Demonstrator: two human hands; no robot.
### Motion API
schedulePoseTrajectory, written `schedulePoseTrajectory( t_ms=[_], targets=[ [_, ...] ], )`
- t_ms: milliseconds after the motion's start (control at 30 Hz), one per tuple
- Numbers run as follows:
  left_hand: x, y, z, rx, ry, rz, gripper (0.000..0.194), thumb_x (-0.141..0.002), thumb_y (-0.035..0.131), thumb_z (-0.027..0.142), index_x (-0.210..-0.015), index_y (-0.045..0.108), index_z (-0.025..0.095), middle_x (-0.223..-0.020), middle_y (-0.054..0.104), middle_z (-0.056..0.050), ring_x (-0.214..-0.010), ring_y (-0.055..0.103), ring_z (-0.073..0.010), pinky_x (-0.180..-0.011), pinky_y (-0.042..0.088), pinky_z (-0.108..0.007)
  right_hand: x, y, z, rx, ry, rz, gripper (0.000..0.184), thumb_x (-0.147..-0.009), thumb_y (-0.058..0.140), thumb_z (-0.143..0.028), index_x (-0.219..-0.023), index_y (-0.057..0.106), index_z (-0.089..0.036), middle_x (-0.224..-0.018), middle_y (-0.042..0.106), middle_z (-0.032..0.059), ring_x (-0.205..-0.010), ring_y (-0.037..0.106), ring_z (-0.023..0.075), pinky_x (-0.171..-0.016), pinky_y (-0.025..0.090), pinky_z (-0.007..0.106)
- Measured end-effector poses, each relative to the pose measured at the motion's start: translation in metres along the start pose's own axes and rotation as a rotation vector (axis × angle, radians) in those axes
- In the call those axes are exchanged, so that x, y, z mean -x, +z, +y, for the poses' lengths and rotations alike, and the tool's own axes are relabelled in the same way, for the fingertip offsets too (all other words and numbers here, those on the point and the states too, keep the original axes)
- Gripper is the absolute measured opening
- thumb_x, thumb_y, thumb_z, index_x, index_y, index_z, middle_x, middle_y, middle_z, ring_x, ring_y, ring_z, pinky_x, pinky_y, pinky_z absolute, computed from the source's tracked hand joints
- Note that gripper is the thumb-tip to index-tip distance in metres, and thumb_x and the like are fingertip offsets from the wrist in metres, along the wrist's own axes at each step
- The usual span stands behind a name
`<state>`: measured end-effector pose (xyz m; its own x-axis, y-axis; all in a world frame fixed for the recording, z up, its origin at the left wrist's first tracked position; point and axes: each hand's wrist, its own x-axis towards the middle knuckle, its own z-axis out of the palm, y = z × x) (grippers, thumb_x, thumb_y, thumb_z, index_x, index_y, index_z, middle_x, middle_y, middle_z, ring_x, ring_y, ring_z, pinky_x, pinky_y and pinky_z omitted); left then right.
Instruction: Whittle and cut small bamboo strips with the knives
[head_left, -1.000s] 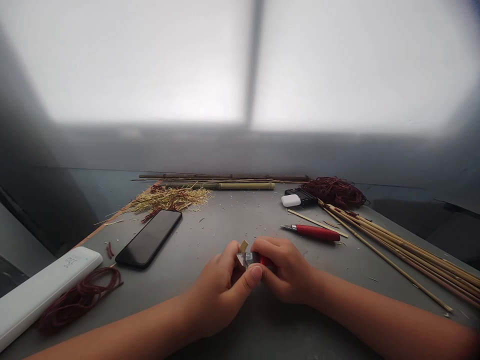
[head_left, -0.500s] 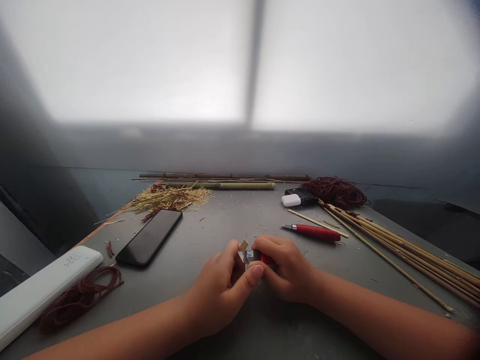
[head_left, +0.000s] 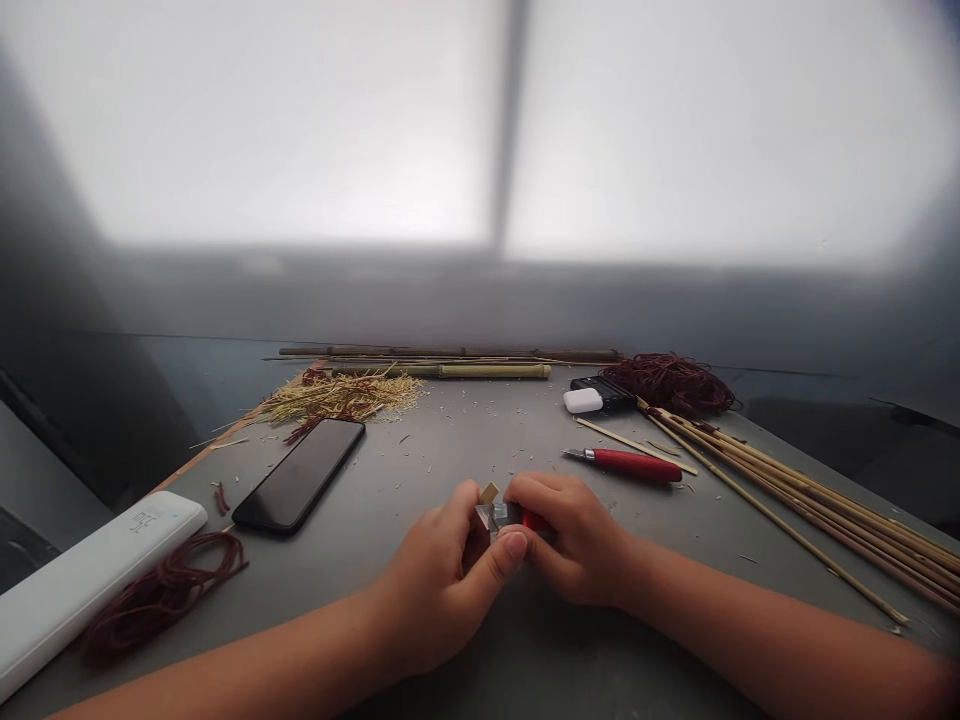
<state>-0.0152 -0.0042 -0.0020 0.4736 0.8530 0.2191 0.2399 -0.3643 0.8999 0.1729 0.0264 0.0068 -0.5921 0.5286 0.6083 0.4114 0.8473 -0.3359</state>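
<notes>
Both hands meet at the near middle of the grey table [head_left: 465, 440]. My left hand [head_left: 442, 580] pinches a short pale bamboo piece [head_left: 488, 492] that sticks up between the fingers, its thumb pressed against a metal blade. My right hand [head_left: 574, 535] is closed round a red-handled knife [head_left: 517, 517], of which only the metal end and a bit of red show. The two hands touch each other.
A second red-handled knife [head_left: 630, 464] lies beyond my right hand. Long bamboo strips [head_left: 810, 515] fan out on the right, dark red cord [head_left: 667, 383] behind them. A black phone [head_left: 300, 473], a white device [head_left: 82, 580], more cord [head_left: 161, 590] and shavings [head_left: 337, 395] lie left.
</notes>
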Motion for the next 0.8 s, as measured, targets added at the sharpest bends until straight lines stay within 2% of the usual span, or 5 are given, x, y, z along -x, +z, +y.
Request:
schedulePoseTrajectory(
  t_ms=[267, 467, 600, 800],
  targets=[
    [-0.0019, -0.0003, 0.0005, -0.029, 0.009, -0.004, 0.039, -0.095, 0.047, 0.058, -0.079, 0.035, 0.024, -0.062, 0.037, 0.008, -0.054, 0.032, -0.0113, -0.050, 0.025, -0.028, 0.0006, 0.0006, 0.0013, -0.005, 0.001, 0.001, 0.035, -0.098, 0.042, -0.044, -0.071, 0.041, -0.022, -0.060, 0.044, -0.0034, -0.052, 0.034, 0.0120, -0.050, 0.027, 0.025],
    [-0.0011, -0.0005, 0.0029, -0.069, 0.007, 0.004, 0.039, -0.095, 0.044, 0.057, -0.078, 0.037, 0.023, -0.061, 0.039, 0.007, -0.053, 0.033, -0.0113, -0.049, 0.025, -0.028, 0.0007, 0.0007, 0.0009, -0.019, 0.018, 0.003, 0.041, -0.098, 0.041, -0.049, -0.068, 0.039, -0.022, -0.059, 0.043, -0.0038, -0.051, 0.033, 0.0116, -0.050, 0.026, 0.026],
    [-0.0005, 0.0003, 0.0022, -0.099, -0.016, 0.039, 0.041, -0.093, 0.046, 0.059, -0.075, 0.037, 0.023, -0.060, 0.039, 0.006, -0.053, 0.033, -0.0114, -0.049, 0.026, -0.027, 0.0008, 0.0016, 0.0008, -0.006, 0.029, 0.019, 0.043, -0.098, 0.041, -0.051, -0.067, 0.039, -0.022, -0.058, 0.043, -0.0039, -0.050, 0.033, 0.0114, -0.049, 0.026, 0.026],
    [-0.0025, 0.0015, 0.0038, -0.099, -0.069, 0.103, 0.041, -0.090, 0.048, 0.057, -0.070, 0.035, 0.024, -0.060, 0.037, 0.006, -0.054, 0.032, -0.0116, -0.050, 0.027, -0.027, 0.0028, 0.0048, 0.0031, 0.046, 0.068, 0.035, 0.038, -0.096, 0.044, -0.044, -0.067, 0.042, -0.021, -0.058, 0.045, -0.0031, -0.051, 0.037, 0.0116, -0.050, 0.027, 0.025]
  ],
)
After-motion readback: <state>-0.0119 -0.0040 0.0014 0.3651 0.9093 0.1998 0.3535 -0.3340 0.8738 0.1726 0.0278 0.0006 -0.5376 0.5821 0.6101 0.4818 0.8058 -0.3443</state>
